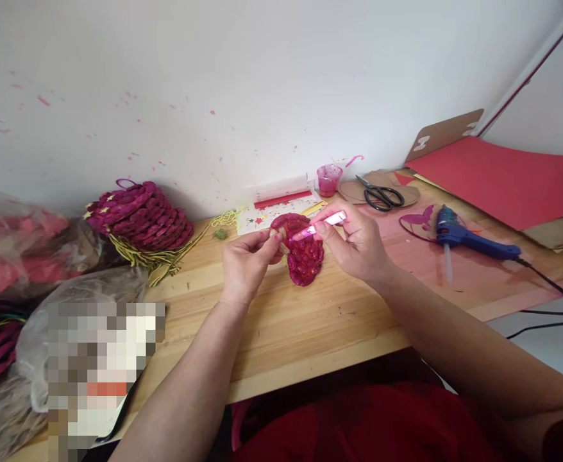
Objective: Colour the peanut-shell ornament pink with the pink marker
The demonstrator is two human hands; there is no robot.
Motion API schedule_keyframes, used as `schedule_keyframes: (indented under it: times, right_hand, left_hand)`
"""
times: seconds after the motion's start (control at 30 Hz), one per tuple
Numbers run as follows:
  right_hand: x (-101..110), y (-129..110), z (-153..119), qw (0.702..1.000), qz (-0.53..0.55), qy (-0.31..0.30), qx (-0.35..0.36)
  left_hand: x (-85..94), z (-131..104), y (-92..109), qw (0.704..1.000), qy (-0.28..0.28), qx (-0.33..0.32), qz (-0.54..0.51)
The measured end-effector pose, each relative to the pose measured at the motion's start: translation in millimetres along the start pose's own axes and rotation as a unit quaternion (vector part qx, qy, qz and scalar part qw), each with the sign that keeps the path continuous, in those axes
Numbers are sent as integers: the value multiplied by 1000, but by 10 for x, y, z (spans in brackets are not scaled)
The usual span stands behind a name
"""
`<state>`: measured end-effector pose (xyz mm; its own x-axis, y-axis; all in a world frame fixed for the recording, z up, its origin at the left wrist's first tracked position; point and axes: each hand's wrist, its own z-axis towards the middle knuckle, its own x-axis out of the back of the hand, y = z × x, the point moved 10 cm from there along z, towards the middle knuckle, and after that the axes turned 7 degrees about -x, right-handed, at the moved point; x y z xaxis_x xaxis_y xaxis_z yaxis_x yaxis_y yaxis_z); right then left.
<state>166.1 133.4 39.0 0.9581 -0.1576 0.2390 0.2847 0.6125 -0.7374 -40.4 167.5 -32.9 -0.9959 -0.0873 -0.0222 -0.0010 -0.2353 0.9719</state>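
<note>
Between my hands on the wooden table [281, 346] lies a dark pink, bumpy piece [305, 263] with a glossy surface. My right hand [358, 244] is closed on a white and pink stick-like tool [329, 222], probably a brush or pen, whose pink end points left over the piece. My left hand [250, 260] pinches something small and yellowish at the piece's left edge; my fingers hide most of it.
A pink cup [328, 180], black scissors [382, 197] and a printed sheet [257, 219] are behind. Stacked pink pieces [142, 216] and plastic bags [79, 308] lie left. Right are a blue glue gun [483, 242], its cable and red sheets [507, 179].
</note>
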Motion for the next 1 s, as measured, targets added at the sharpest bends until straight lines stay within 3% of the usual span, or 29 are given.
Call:
schedule_keyframes:
  times: [0.4, 0.5, 0.67, 0.8, 1.0]
  right_hand:
    - [-13, -134, -9, 998, -40, -4, 38]
    - [28, -107, -7, 999, -28, 12, 27]
    - [-26, -89, -9, 1000, -18, -14, 18]
    - [18, -121, -14, 999, -26, 7, 31]
    - [-52, -147, -23, 999, -31, -26, 31]
  left_hand:
    - [9, 8, -4, 1000, 2, -5, -4]
    - [3, 8, 5, 1000, 1, -4, -3]
    - [5, 9, 14, 1000, 6, 0, 2]
    - [4, 15, 4, 1000, 4, 3, 3]
    - [11, 6, 7, 1000, 4, 0, 6]
